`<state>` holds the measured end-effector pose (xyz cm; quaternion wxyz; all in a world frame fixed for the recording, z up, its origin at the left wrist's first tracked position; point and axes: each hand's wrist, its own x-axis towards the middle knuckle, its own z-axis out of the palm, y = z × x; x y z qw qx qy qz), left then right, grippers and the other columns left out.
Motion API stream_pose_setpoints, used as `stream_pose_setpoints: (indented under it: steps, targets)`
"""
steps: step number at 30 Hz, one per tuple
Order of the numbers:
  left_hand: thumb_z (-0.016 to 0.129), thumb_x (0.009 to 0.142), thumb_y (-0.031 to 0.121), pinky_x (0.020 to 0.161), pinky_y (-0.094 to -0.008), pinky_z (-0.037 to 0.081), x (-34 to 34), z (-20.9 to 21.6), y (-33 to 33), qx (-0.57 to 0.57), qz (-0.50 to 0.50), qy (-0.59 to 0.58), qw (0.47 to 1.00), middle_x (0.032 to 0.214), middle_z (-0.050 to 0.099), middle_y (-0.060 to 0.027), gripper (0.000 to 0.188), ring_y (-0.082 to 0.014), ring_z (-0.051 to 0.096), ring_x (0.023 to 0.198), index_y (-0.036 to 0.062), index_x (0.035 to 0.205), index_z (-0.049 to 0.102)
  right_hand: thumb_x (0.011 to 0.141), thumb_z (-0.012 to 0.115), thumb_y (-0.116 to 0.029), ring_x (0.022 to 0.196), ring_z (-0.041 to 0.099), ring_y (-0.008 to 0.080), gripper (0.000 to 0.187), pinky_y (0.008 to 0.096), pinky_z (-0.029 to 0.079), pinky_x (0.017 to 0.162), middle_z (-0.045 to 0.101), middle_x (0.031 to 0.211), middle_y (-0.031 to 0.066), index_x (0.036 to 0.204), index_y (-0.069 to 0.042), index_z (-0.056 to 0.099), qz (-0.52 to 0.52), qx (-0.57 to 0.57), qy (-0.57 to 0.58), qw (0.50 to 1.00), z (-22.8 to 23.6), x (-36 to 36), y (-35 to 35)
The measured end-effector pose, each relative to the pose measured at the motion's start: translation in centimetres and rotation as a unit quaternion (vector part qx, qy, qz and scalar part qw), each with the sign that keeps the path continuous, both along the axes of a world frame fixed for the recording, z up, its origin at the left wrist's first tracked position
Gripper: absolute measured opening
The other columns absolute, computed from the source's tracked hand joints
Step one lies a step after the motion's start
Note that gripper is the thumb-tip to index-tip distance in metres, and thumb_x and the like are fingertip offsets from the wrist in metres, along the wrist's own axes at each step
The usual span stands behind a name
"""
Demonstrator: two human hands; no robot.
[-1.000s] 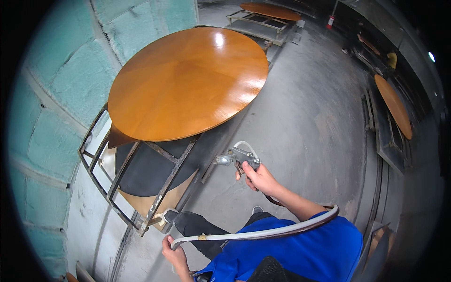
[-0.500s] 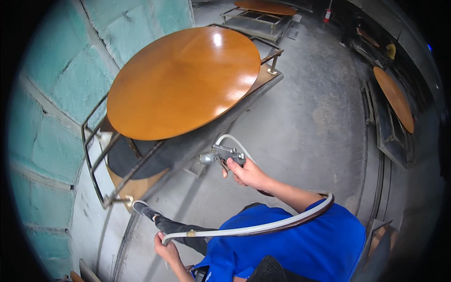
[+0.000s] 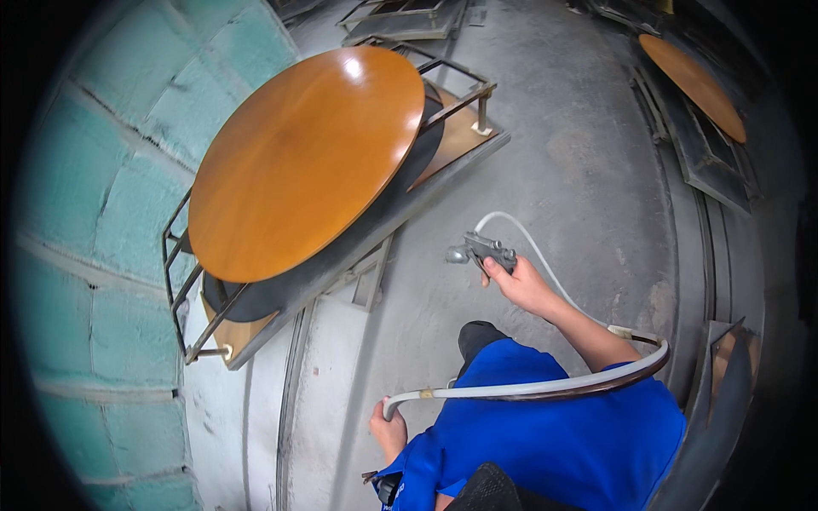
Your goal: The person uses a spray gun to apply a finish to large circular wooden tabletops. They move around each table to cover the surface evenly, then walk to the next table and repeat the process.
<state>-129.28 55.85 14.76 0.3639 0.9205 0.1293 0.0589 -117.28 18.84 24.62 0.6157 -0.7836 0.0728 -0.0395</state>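
My right hand (image 3: pixel 518 283) is closed round the grip of a metal spray gun (image 3: pixel 484 249), whose round head points left toward the large oval tabletop. A pale hose (image 3: pixel 545 385) loops from the gun past my right arm and across my blue top. Its near end bends down into my left hand (image 3: pixel 389 430), which is closed around it low in front of me. The glossy orange-brown tabletop (image 3: pixel 307 162) lies on a metal frame to the left, apart from both hands.
Beneath the tabletop, the metal frame (image 3: pixel 460 104) stands on a dark board (image 3: pixel 375 230). Teal padded panels (image 3: pixel 128 170) cover the left wall. Another brown tabletop (image 3: pixel 694 89) sits on a rack at the far right. Floor rails (image 3: pixel 714 255) run along the right side.
The spray gun and my right hand have moved right, away from the tabletop. My left hand has also shifted right with the hose. The view has turned, and my outstretched foot is out of sight.
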Motion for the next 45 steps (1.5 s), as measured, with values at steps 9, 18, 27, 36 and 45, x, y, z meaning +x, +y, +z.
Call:
stream_pose_setpoints:
  steps: [9, 18, 27, 36, 45]
  targets:
    - [0.065, 0.096, 0.031, 0.057, -0.0466, 0.046, -5.3, -2.2, -4.9, 0.02, -0.052, -0.005, 0.998, 0.066, 0.061, -0.028, 0.034, -0.0448, 0.064, 0.064, -0.001, 0.088, 0.072, 0.096, 0.065, -0.044, 0.064, 0.056, 0.0104, 0.042, 0.0304, 0.045, 0.062, 0.063, 0.066, 0.0, 0.082, -0.006, 0.071, -0.179, -0.036, -0.014, 0.983, -3.3, -3.3, -10.2]
    - [0.064, 0.094, 0.027, 0.059, -0.05, 0.047, 4.5, -1.1, -7.5, 0.158, 0.031, 0.068, 0.985, 0.067, 0.062, -0.0295, 0.032, -0.0481, 0.064, 0.067, -0.0036, 0.088, 0.072, 0.095, 0.063, -0.05, 0.074, 0.069, 0.0206, 0.049, 0.0354, 0.051, 0.07, 0.07, 0.076, 0.0085, 0.095, -0.001, 0.069, -0.239, -0.016, -0.102, 0.966, -5.7, 24.2, -24.2]
    - [0.058, 0.094, 0.035, 0.086, -0.0516, 0.051, 10.1, 3.5, -10.2, 0.171, 0.131, 0.347, 0.913, 0.104, 0.07, -0.0256, 0.04, -0.0455, 0.066, 0.104, 0.0151, 0.128, 0.063, 0.093, 0.061, -0.055, 0.085, 0.071, 0.0331, 0.055, 0.0413, 0.053, 0.078, 0.073, 0.083, 0.0137, 0.105, -0.002, 0.07, -0.27, -0.009, -0.151, 0.951, -3.1, 46.9, -29.4]
    - [0.059, 0.098, 0.025, 0.054, -0.0553, 0.041, 11.8, 1.3, -11.6, 0.19, 0.218, -0.004, 0.957, 0.062, 0.057, -0.0274, 0.033, -0.0513, 0.057, 0.062, 0.0006, 0.076, 0.064, 0.1, 0.059, -0.04, 0.092, 0.069, 0.017, 0.049, 0.0313, 0.052, 0.081, 0.073, 0.098, 0.0114, 0.113, 0.006, 0.069, -0.139, 0.026, -0.071, 0.987, -7.2, 38.4, -23.0]
    - [0.052, 0.103, 0.026, 0.07, -0.0474, 0.047, 9.2, -2.9, -4.7, 0.011, 0.303, -0.109, 0.947, 0.082, 0.066, -0.0239, 0.032, -0.0406, 0.063, 0.076, -0.0014, 0.095, 0.066, 0.099, 0.06, -0.044, 0.078, 0.06, 0.0134, 0.044, 0.0328, 0.05, 0.074, 0.067, 0.082, 0.0046, 0.113, -0.003, 0.066, 0.328, -0.017, 0.181, 0.927, -8.5, 17.3, 0.4]
